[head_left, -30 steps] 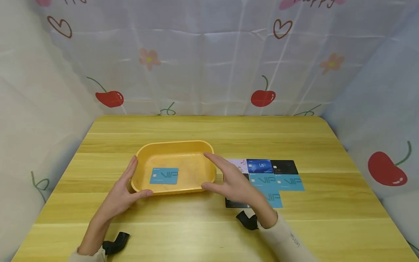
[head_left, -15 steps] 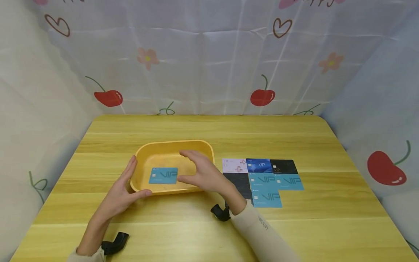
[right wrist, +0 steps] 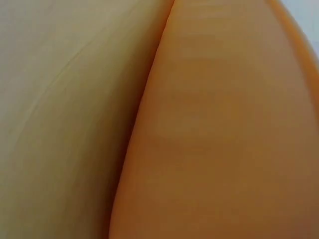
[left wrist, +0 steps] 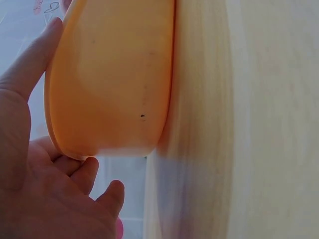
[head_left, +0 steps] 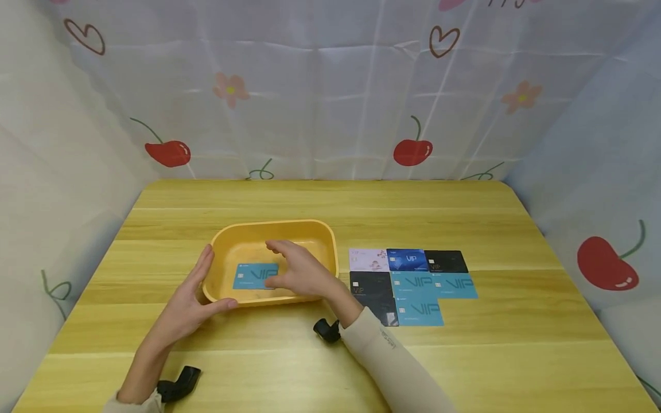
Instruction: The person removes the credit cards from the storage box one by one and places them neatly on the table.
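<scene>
A yellow plastic basin rests on the table with one teal VIP card lying flat on its floor, left of the middle. My left hand holds the basin's left end, thumb along the near rim and fingers against the left side. The left wrist view shows that hand around the corner of the basin, its fingertips at the end wall. My right hand hovers over the basin, thumb and fingers apart, its thumb covering part of the card's right edge. Only the basin's outer wall and table fill the right wrist view.
To the basin's right, several cards lie edge to edge in rows: a pale pink card, a blue card, black cards and teal cards. A wooden-patterned table meets a printed curtain behind.
My right hand has left the basin's right rim and moved left over its inside, up to the teal card. My left hand keeps its place on the basin.
</scene>
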`<action>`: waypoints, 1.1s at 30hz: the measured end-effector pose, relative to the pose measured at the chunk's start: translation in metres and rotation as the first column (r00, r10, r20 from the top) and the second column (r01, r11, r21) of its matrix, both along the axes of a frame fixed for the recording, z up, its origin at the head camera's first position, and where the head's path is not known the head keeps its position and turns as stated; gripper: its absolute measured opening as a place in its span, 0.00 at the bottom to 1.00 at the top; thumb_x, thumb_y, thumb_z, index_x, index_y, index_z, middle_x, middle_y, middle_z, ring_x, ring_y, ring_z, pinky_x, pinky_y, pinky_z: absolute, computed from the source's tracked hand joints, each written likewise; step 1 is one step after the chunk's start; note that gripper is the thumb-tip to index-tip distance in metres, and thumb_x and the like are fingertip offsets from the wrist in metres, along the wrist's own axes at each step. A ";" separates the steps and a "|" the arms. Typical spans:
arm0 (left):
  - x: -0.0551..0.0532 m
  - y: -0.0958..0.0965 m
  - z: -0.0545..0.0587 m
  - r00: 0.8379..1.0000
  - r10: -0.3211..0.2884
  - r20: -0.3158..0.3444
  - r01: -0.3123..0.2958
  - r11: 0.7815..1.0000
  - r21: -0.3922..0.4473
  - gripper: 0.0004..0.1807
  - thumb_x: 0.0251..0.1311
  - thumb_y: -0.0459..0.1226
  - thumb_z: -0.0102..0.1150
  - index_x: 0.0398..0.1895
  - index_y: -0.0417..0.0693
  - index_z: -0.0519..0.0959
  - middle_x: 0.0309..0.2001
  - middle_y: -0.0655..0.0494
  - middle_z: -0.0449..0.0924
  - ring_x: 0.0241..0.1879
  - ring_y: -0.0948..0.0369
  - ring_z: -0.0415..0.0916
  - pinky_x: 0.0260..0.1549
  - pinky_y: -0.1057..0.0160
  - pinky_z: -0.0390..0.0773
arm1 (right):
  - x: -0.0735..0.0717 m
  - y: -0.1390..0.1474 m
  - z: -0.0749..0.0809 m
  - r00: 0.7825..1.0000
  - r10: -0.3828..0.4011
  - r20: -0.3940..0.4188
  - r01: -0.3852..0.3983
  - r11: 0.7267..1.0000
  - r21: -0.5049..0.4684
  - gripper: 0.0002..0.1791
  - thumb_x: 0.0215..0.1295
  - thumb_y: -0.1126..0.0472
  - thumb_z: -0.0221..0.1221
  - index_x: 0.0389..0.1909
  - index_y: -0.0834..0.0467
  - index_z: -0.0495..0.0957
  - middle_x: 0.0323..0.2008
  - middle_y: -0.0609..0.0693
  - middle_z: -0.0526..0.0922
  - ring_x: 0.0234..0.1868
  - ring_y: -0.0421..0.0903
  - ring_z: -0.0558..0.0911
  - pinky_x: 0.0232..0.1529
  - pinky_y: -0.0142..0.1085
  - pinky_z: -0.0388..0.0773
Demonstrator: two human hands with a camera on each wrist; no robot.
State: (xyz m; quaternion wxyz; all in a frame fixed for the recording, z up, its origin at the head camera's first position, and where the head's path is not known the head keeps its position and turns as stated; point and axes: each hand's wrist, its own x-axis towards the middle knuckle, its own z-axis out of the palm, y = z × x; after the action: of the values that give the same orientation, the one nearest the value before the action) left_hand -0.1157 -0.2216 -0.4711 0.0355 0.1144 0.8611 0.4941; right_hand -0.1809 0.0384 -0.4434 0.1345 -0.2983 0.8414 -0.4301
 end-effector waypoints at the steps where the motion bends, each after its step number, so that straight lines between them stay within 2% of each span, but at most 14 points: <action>1: 0.000 0.000 0.000 1.000 0.000 0.002 0.000 1.000 -0.001 0.59 0.55 0.38 0.73 0.80 0.49 0.39 0.79 0.53 0.31 0.76 0.53 0.29 0.66 0.34 0.38 | -0.001 -0.003 -0.001 1.000 0.003 0.004 -0.003 1.000 0.011 0.42 0.60 0.57 0.69 0.72 0.63 0.62 0.69 0.53 0.68 0.67 0.48 0.68 0.65 0.37 0.64; 6: 0.001 0.001 -0.001 1.000 -0.005 0.002 0.005 1.000 -0.004 0.59 0.56 0.38 0.73 0.80 0.49 0.39 0.79 0.52 0.31 0.76 0.53 0.29 0.66 0.34 0.39 | -0.003 -0.020 -0.005 1.000 0.025 0.015 -0.027 0.995 0.101 0.45 0.59 0.57 0.70 0.74 0.62 0.60 0.71 0.52 0.65 0.69 0.45 0.66 0.67 0.34 0.61; 10: 0.002 0.001 -0.001 1.000 -0.006 0.003 0.006 1.000 0.002 0.59 0.56 0.38 0.73 0.80 0.50 0.39 0.79 0.53 0.31 0.76 0.54 0.29 0.67 0.35 0.38 | -0.005 -0.032 -0.009 0.999 0.043 -0.026 -0.037 0.980 0.196 0.47 0.57 0.56 0.71 0.74 0.63 0.58 0.71 0.53 0.65 0.70 0.45 0.65 0.68 0.33 0.59; 15: 0.001 -0.001 -0.001 1.000 -0.002 -0.005 0.002 1.000 -0.005 0.59 0.56 0.38 0.73 0.80 0.50 0.40 0.79 0.55 0.31 0.76 0.56 0.30 0.69 0.44 0.38 | -0.005 -0.042 -0.011 0.997 0.049 -0.062 -0.028 0.952 0.305 0.46 0.57 0.55 0.71 0.73 0.63 0.60 0.69 0.52 0.68 0.68 0.46 0.67 0.66 0.32 0.61; 17: 0.001 -0.002 0.000 1.000 0.000 -0.007 0.000 1.000 -0.002 0.59 0.55 0.37 0.73 0.80 0.50 0.40 0.79 0.56 0.32 0.76 0.56 0.30 0.69 0.45 0.37 | -0.005 -0.043 -0.011 0.997 0.049 -0.060 -0.027 0.945 0.326 0.45 0.58 0.55 0.70 0.73 0.63 0.60 0.69 0.52 0.68 0.67 0.46 0.68 0.65 0.32 0.62; 24: 0.001 -0.006 0.003 1.000 0.001 -0.003 -0.001 1.000 -0.021 0.58 0.55 0.38 0.74 0.80 0.50 0.41 0.79 0.57 0.33 0.76 0.55 0.31 0.68 0.37 0.39 | -0.009 -0.047 -0.010 0.998 0.039 -0.054 -0.017 0.930 0.368 0.43 0.56 0.57 0.71 0.72 0.61 0.64 0.65 0.50 0.73 0.58 0.43 0.73 0.60 0.30 0.67; 29: 0.001 -0.005 0.003 1.000 0.000 -0.003 0.000 1.000 -0.017 0.59 0.55 0.38 0.74 0.80 0.50 0.41 0.79 0.58 0.33 0.76 0.56 0.31 0.69 0.41 0.39 | -0.012 -0.048 -0.011 0.988 0.099 -0.122 -0.038 0.904 0.426 0.41 0.57 0.59 0.71 0.71 0.60 0.66 0.61 0.49 0.76 0.58 0.44 0.73 0.59 0.31 0.67; 33: 0.001 -0.004 0.003 1.000 0.001 0.004 -0.001 1.000 -0.016 0.59 0.55 0.38 0.74 0.80 0.50 0.40 0.79 0.58 0.33 0.76 0.55 0.30 0.68 0.38 0.39 | -0.013 -0.049 -0.012 0.979 0.122 -0.161 -0.033 0.883 0.468 0.39 0.58 0.58 0.71 0.70 0.59 0.67 0.60 0.48 0.76 0.58 0.44 0.73 0.59 0.31 0.66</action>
State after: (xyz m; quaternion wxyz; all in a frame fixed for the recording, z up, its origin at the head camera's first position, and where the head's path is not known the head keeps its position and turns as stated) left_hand -0.1148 -0.2259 -0.4680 0.0381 0.1127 0.8651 0.4873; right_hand -0.1939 -0.0104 -0.4556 0.1399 -0.3300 0.9157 -0.1816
